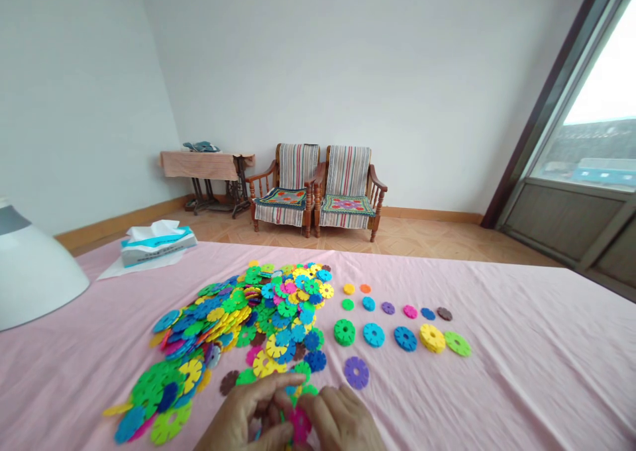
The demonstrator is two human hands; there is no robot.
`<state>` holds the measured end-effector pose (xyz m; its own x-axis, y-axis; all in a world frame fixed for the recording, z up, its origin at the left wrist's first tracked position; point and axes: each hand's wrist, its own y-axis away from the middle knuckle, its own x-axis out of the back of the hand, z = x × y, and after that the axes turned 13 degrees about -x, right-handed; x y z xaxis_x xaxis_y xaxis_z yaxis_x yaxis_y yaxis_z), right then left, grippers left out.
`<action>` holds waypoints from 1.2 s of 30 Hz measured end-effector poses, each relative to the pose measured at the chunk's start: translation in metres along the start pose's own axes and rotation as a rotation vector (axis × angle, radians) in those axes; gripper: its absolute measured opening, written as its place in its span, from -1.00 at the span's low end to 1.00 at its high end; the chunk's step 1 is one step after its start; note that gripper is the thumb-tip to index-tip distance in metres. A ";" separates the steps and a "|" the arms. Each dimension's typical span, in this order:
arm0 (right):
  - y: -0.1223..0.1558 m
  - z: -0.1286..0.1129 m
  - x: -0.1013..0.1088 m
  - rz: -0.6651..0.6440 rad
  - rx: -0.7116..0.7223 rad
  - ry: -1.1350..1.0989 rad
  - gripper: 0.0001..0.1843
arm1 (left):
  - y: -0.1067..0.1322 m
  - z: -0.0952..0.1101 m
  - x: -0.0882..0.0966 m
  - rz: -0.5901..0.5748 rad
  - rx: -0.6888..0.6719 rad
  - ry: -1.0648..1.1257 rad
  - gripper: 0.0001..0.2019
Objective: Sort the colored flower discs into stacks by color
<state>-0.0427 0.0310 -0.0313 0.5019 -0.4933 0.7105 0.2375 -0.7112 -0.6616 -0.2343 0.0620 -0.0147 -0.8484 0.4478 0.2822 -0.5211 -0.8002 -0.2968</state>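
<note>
At the bottom centre, my left hand (243, 414) and my right hand (342, 419) are close together, fingers bent. A pink notched plastic disc (300, 426) shows between them, pinched by my right hand's fingers. My left hand is closed around small notched discs; only slivers of green and yellow show past its thumb. Just beyond the hands spreads a heap of colourful notched discs (283, 312). A purple disc (356, 372) lies flat beyond my right hand.
Right of the heap, larger discs line up: green (344, 332), light blue (373, 335), blue (405, 338), yellow (432, 338) and lime (457, 344). Smaller discs lie behind them. A tissue box (159, 246) and a white rounded object (37, 272) stand left on the pink cloth (521, 371).
</note>
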 end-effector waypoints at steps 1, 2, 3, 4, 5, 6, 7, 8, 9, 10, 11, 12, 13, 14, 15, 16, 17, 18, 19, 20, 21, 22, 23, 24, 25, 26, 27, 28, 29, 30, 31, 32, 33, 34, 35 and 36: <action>-0.003 0.006 0.008 -0.036 -0.069 -0.015 -0.86 | -0.001 0.000 0.002 0.027 -0.003 -0.030 -0.54; -0.008 0.014 0.018 -0.070 -0.147 -0.036 -0.82 | -0.003 0.001 0.005 0.067 -0.004 -0.063 -0.58; -0.013 0.024 0.030 -0.055 -0.265 -0.048 -0.77 | -0.005 0.002 0.008 0.117 -0.001 -0.095 -0.60; -0.019 0.038 0.042 -0.041 -0.382 -0.064 -0.77 | -0.007 0.003 0.012 0.174 0.003 -0.124 -0.60; -0.025 0.054 0.053 -0.054 -0.483 -0.084 -0.81 | -0.009 0.003 0.016 0.238 0.005 -0.146 -0.60; -0.030 0.072 0.063 -0.021 -0.578 -0.077 -0.83 | -0.012 0.003 0.020 0.306 0.007 -0.166 -0.59; -0.033 0.092 0.071 0.018 -0.650 -0.044 -0.81 | -0.014 0.004 0.023 0.373 0.012 -0.179 -0.57; -0.035 0.113 0.078 0.049 -0.711 0.019 -0.79 | -0.015 0.003 0.027 0.433 0.021 -0.184 -0.55; -0.034 0.133 0.082 0.071 -0.780 0.108 -0.78 | -0.017 0.003 0.030 0.485 0.033 -0.178 -0.52; -0.033 0.151 0.085 0.066 -0.847 0.182 -0.77 | -0.018 0.003 0.033 0.527 0.049 -0.161 -0.49; -0.030 0.167 0.086 0.042 -0.909 0.238 -0.76 | -0.018 0.002 0.035 0.559 0.067 -0.136 -0.47; -0.027 0.179 0.086 0.009 -0.967 0.282 -0.75 | -0.019 0.002 0.036 0.586 0.085 -0.108 -0.44; -0.024 0.189 0.085 -0.038 -1.013 0.309 -0.73 | -0.019 0.002 0.037 0.606 0.103 -0.078 -0.41; -0.022 0.195 0.084 -0.089 -1.051 0.327 -0.71 | -0.020 0.002 0.038 0.623 0.118 -0.051 -0.39; -0.020 0.199 0.082 -0.135 -1.077 0.338 -0.69 | -0.020 0.002 0.038 0.637 0.130 -0.028 -0.37; -0.019 0.201 0.080 -0.173 -1.094 0.345 -0.68 | -0.020 0.002 0.038 0.644 0.138 -0.010 -0.36; -0.018 0.202 0.079 -0.199 -1.103 0.350 -0.68 | -0.020 0.002 0.039 0.648 0.142 0.003 -0.35; -0.019 0.202 0.077 -0.214 -1.108 0.355 -0.68 | -0.020 0.002 0.039 0.649 0.145 0.011 -0.35; -0.019 0.201 0.076 -0.220 -1.110 0.358 -0.68 | -0.020 0.002 0.039 0.647 0.146 0.015 -0.36; -0.020 0.201 0.075 -0.224 -1.110 0.361 -0.69 | -0.020 0.001 0.039 0.646 0.144 0.015 -0.37; -0.021 0.200 0.074 -0.230 -1.111 0.364 -0.69 | -0.020 0.000 0.040 0.642 0.144 0.013 -0.38; -0.022 0.200 0.073 -0.235 -1.112 0.368 -0.68 | -0.020 -0.002 0.040 0.639 0.144 0.009 -0.40; -0.022 0.200 0.073 -0.240 -1.113 0.371 -0.68 | -0.020 -0.003 0.040 0.634 0.143 0.005 -0.41; -0.023 0.200 0.073 -0.242 -1.114 0.375 -0.68 | -0.020 -0.005 0.040 0.629 0.143 0.001 -0.43; -0.023 0.200 0.073 -0.244 -1.115 0.379 -0.68 | -0.020 -0.006 0.040 0.624 0.143 -0.001 -0.44; -0.023 0.200 0.073 -0.244 -1.116 0.383 -0.68 | -0.020 -0.007 0.040 0.619 0.143 -0.004 -0.46; -0.023 0.199 0.072 -0.243 -1.116 0.385 -0.69 | -0.019 -0.008 0.040 0.616 0.142 -0.005 -0.47; -0.023 0.199 0.072 -0.242 -1.115 0.386 -0.69 | -0.019 -0.009 0.040 0.616 0.140 -0.007 -0.47; -0.022 0.199 0.072 -0.240 -1.114 0.387 -0.69 | -0.019 -0.009 0.040 0.616 0.139 -0.009 -0.48; -0.022 0.199 0.072 -0.237 -1.112 0.388 -0.69 | -0.019 -0.010 0.040 0.616 0.137 -0.011 -0.48; -0.022 0.199 0.072 -0.233 -1.110 0.387 -0.69 | -0.019 -0.011 0.041 0.613 0.134 -0.014 -0.48; -0.021 0.199 0.072 -0.228 -1.107 0.386 -0.69 | -0.018 -0.012 0.041 0.607 0.130 -0.019 -0.49; -0.021 0.199 0.072 -0.222 -1.103 0.383 -0.68 | -0.018 -0.013 0.041 0.600 0.126 -0.029 -0.49; -0.021 0.200 0.073 -0.214 -1.098 0.379 -0.68 | -0.018 -0.014 0.042 0.592 0.121 -0.044 -0.50; -0.021 0.200 0.075 -0.204 -1.094 0.374 -0.68 | -0.017 -0.014 0.042 0.584 0.115 -0.065 -0.52; -0.022 0.199 0.076 -0.192 -1.089 0.369 -0.67 | -0.018 -0.014 0.041 0.574 0.108 -0.089 -0.53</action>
<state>0.1560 0.1086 -0.0105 0.2198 -0.3195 0.9217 -0.6464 -0.7554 -0.1077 -0.2611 0.1001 -0.0110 -0.9784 -0.1003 0.1807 0.0356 -0.9429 -0.3311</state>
